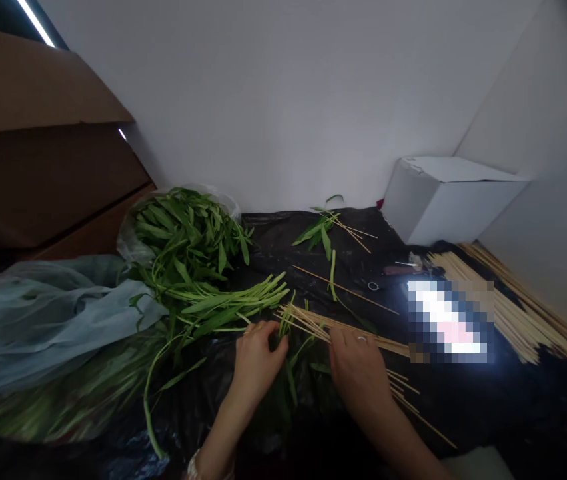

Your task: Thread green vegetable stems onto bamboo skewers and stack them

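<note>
My left hand (259, 357) is closed in a pinch on a leafy green stem (286, 321), just at the tips of several thin bamboo skewers (306, 321). My right hand (360, 370) is wrapped round those skewers, whose other ends stick out behind it to the lower right. Green leaves (290, 380) hang below, between the two hands. Left of the skewer tips lies a bunch of cut green stems (258, 297), water spinach by its look, joined to a leafy heap (183, 233) in a clear plastic bag.
Black plastic sheeting (268, 250) covers the surface. Loose skewers (348, 290) and threaded leaves (318, 233) lie ahead. At right are skewer bundles (493, 310), a bright pixelated patch (448, 320) and a white box (443, 200). A pale plastic bag (58, 320) and cardboard (38, 87) stand left.
</note>
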The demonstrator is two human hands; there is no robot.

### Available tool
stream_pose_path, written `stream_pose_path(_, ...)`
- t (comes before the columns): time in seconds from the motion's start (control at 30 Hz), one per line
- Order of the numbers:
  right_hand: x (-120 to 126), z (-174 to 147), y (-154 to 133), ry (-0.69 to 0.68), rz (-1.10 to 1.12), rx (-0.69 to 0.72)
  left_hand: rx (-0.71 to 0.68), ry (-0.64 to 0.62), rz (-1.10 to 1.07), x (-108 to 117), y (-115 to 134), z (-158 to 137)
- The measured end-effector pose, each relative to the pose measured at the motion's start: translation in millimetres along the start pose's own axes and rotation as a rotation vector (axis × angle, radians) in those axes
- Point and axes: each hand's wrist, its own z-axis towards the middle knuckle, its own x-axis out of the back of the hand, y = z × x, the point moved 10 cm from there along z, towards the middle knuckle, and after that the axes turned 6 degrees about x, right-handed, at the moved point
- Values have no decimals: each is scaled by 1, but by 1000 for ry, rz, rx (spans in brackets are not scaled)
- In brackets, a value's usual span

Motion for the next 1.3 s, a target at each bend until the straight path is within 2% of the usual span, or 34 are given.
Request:
stream_pose_path(0.23, 19, 1, -2, 92, 154, 20, -12, 27, -438, 26, -1, -7)
stream_pose_path(0.3, 26, 5, -3, 125, 225, 43, 18, 15, -532, 26, -2, -8)
stream_pose_path(0.43, 35, 22, 3, 91, 329, 70, 124, -145, -700, 9, -4, -11)
stream_pose_path(0.57, 47, 50, 26, 26, 394, 49, 139, -213, -811, 4, -2, -13)
stream_pose_path(0.7, 55, 80, 41, -19, 744, 60, 218, -227, -947, -9, -12, -11)
stream_pose_path(0.8, 51, 95, 35, -99, 1055, 56, 291, -225, -996, -25, -20, -7)
stream_pose_path(0.97, 36, 108, 4, -222, 1379, 6, 231, -390, -1074, -46, 8, -5)
stream_pose_path(1.1, 29, 115, -9, -191, 1493, -40, 302, -449, -1101, -59, 25, -8)
stream_pose_path(1.3, 22, 123, -9, -102, 1583, -118, 375, -352, -1130, -71, 30, -7)
